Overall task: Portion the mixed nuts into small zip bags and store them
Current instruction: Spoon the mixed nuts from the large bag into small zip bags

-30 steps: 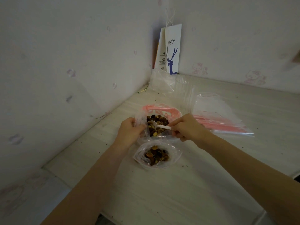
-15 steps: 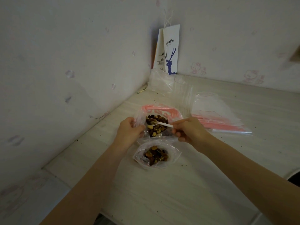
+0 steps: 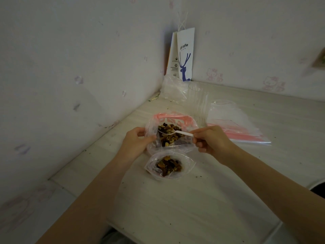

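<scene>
A large clear bag with a pink zip strip lies open on the table and holds mixed nuts. My left hand pinches its left edge and keeps the mouth open. My right hand holds a white plastic spoon by the handle, its bowl over the nuts inside the large bag. Just in front sits a small clear zip bag, open, with a portion of nuts in it.
A stack of empty zip bags with pink strips lies to the right. More clear plastic and a white paper coffee bag stand in the wall corner. Walls close off the left and back. Crumbs dot the table.
The spoon's bowl has shifted a little to the left and deeper over the nuts in the large bag. My left hand keeps its hold on the bag edge.
</scene>
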